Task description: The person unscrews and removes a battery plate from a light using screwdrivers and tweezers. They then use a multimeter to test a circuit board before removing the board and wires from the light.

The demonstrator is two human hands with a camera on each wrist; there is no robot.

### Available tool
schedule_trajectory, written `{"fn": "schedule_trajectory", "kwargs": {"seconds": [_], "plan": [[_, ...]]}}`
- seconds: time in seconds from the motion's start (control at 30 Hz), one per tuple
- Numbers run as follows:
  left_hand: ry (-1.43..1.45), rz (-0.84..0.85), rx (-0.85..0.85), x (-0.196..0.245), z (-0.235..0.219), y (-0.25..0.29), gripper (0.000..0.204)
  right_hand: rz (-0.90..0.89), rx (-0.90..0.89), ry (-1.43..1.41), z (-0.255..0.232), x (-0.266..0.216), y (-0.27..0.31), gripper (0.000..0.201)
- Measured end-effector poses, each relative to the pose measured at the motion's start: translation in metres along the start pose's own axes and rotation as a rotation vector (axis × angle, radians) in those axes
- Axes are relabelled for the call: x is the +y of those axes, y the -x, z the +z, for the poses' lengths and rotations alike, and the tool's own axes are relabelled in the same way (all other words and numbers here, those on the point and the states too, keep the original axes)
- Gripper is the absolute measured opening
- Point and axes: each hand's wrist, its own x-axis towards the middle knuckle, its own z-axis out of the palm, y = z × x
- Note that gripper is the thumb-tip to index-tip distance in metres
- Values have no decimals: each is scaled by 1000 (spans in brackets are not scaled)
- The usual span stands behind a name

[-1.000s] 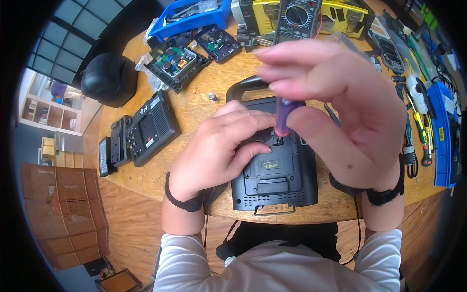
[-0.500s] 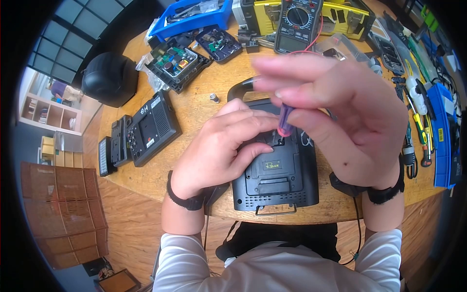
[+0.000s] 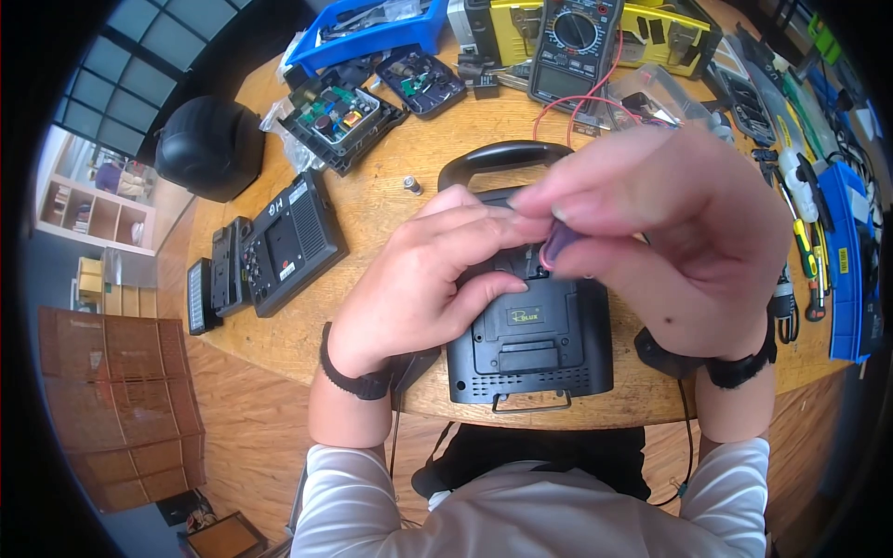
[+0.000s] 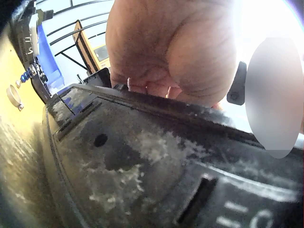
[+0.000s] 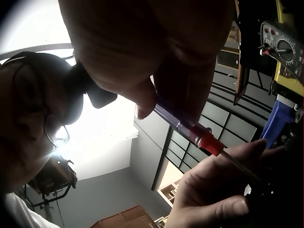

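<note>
A black boxy device point(image 3: 521, 381) with a "Rolux" plate lies on the wooden table, its curved carrying handle point(image 3: 493, 160) pointing away from me. My right hand point(image 3: 688, 232) pinches the purple handle of a screwdriver point(image 5: 178, 118) between thumb and fingers above the device. A red collar and thin metal shaft show in the right wrist view, the shaft slanting down to the device's back by my left hand. My left hand point(image 3: 414, 279) rests on the device's left side, thumb and forefinger on either side of the screwdriver tip. The tip's contact point is dark there.
Beyond the device are a multimeter point(image 3: 569, 46) with red leads and an opened housing with a circuit board point(image 3: 339, 116). A small metal cylinder point(image 3: 412, 185) stands left of the handle. Black panel units point(image 3: 293, 244) lie left; hand tools point(image 3: 802, 237) and a blue tray point(image 3: 845, 270) lie right.
My right hand's fingers have come down and curled round the screwdriver handle, turning it, and the hand sits slightly lower. My left hand stays in place on the device.
</note>
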Motion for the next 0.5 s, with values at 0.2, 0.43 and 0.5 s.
{"fn": "schedule_trajectory", "kwargs": {"seconds": [0.2, 0.43, 0.5], "plan": [[-18, 26, -13, -1, -1, 0, 39, -123, -101, 436, -12, -2, -3, 40], [-6, 20, 28, -2, 4, 2, 39, -46, -45, 175, -3, -2, -2, 42], [-16, 25, 16, -1, 1, 0, 40, -81, -105, 185, -8, -3, 0, 43]]}}
